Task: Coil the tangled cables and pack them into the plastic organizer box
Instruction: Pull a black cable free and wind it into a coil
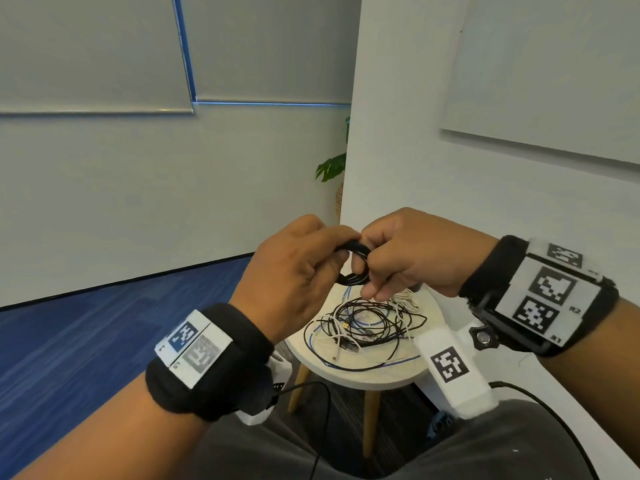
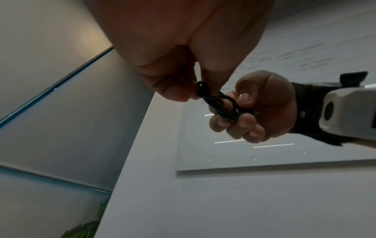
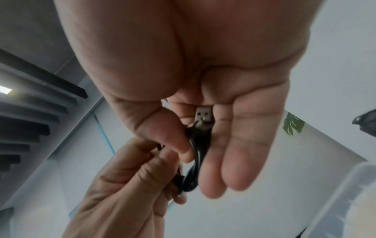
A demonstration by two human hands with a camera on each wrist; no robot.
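Observation:
A small coil of black cable (image 1: 353, 265) hangs in the air between both hands, above the table. My left hand (image 1: 298, 271) pinches one side of the coil (image 2: 215, 103) with thumb and fingers. My right hand (image 1: 398, 258) grips the other side, and the cable's USB plug (image 3: 203, 114) lies against its fingers, with the thumb pressing the strands (image 3: 195, 161). Below the hands a tangle of black, white and blue cables (image 1: 367, 327) lies on a small round table (image 1: 363, 375). A clear plastic box's rim (image 3: 346, 193) shows at the right wrist view's lower right edge.
The round table stands on wooden legs (image 1: 370, 420) against a white wall (image 1: 398, 133). A whiteboard (image 1: 554, 74) hangs on that wall. A green plant (image 1: 332, 166) peeks from behind the wall corner. Blue carpet (image 1: 86, 341) covers the floor at left.

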